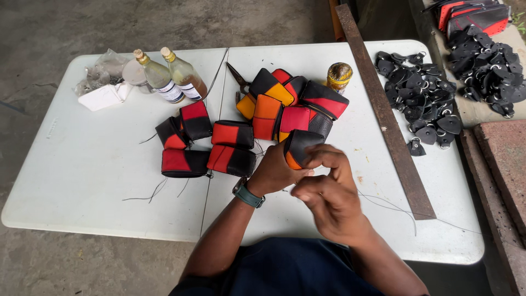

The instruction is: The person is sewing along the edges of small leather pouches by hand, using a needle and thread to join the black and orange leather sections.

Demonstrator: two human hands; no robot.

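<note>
Your left hand point(274, 172) wraps its fingers tight around a small black and orange pouch point(298, 147). Your right hand point(329, 200) pinches the pouch's edge, fingers curled in close. Just beyond your fingers sits a pile of pouches point(263, 118) on the white tabletop point(87, 164). Two bottles point(172, 82) stand far to the left. A long rusty bar point(383, 109) lies to the right. The floor point(49, 27) is grey.
</note>
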